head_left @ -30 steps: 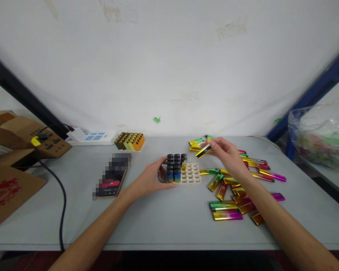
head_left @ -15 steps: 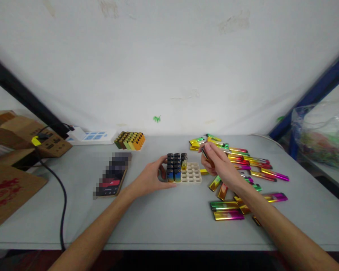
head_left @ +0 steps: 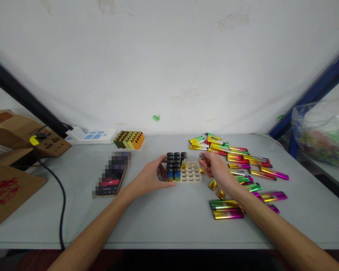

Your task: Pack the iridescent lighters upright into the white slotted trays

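A pale tray with rows of cells (head_left: 191, 174) sits mid-table, its right part showing bare cells. Black-topped lighters (head_left: 173, 165) stand upright in its left columns. My left hand (head_left: 154, 174) curls round the tray's left end, thumb at the front corner and fingers behind the lighters. Just right of the tray, my right hand (head_left: 214, 167) is closed round a lighter (head_left: 202, 156); only its dark metal-capped top shows above the fist. Many shiny lighters (head_left: 248, 162) in gold, green, red and purple lie loose beneath and beyond my right hand.
A filled block of gold and green lighters (head_left: 129, 139) stands by the wall. Leftward lie a phone (head_left: 114, 177), a white power strip (head_left: 94, 136), a black cable (head_left: 62, 199) and open cardboard boxes (head_left: 14, 180). A clear plastic bag (head_left: 322, 135) is at far right.
My right hand has turned and lowered slightly beside the tray, bringing the held lighter's top upward. My left hand and the tray have stayed in place.
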`<state>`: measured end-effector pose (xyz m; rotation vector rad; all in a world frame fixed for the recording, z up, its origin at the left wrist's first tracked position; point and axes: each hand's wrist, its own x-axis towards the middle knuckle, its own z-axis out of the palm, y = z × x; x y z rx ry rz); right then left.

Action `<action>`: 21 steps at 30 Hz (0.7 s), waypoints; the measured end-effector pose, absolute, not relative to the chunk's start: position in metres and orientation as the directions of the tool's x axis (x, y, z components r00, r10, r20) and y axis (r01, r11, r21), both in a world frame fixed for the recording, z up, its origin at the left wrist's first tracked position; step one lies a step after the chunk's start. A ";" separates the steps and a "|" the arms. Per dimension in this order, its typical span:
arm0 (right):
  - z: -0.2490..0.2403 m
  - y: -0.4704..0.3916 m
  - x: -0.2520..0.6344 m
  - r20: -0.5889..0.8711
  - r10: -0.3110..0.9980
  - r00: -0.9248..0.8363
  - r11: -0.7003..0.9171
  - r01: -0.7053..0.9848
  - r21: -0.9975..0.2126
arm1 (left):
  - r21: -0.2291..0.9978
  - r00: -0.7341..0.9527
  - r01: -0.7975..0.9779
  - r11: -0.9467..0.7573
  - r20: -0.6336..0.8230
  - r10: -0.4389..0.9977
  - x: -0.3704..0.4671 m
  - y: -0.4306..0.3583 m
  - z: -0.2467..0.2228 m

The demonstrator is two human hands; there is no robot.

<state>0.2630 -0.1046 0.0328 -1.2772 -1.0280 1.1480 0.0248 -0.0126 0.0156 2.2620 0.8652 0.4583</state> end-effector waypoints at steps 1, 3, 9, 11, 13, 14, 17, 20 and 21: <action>0.032 -0.105 0.263 -0.056 0.986 0.158 -0.047 -0.060 -0.997 | 0.693 0.719 0.454 -0.560 0.086 0.689 0.025 -0.012 0.015; 0.032 -0.104 0.264 -0.073 0.986 0.153 -0.062 -0.070 -0.996 | 0.697 0.720 0.451 -0.558 0.086 0.689 0.025 -0.012 0.015; 0.033 -0.103 0.266 -0.067 0.991 0.119 -0.048 -0.155 -0.987 | 0.695 0.722 0.453 -0.558 0.080 0.687 0.025 -0.012 0.015; 0.033 -0.104 0.265 -0.007 0.994 0.110 0.008 -0.136 -0.991 | 0.694 0.724 0.454 -0.559 0.079 0.686 0.024 -0.011 0.014; 0.033 -0.106 0.264 0.069 0.991 0.113 0.072 -0.026 -0.997 | 0.693 0.727 0.452 -0.561 0.079 0.682 0.024 -0.011 0.014; 0.033 -0.107 0.264 0.115 0.986 0.123 0.108 0.055 -0.993 | 0.694 0.728 0.450 -0.562 0.079 0.681 0.024 -0.011 0.014; 0.032 -0.108 0.263 0.234 0.961 0.148 0.189 0.270 -0.944 | 0.705 0.727 0.443 -0.554 0.080 0.682 0.024 -0.011 0.012; 0.029 -0.108 0.263 0.266 0.957 0.116 0.216 0.331 -0.919 | 0.713 0.722 0.438 -0.547 0.084 0.687 0.024 -0.011 0.011; 0.028 -0.109 0.263 0.270 0.958 0.101 0.219 0.350 -0.911 | 0.713 0.723 0.437 -0.548 0.085 0.686 0.024 -0.010 0.011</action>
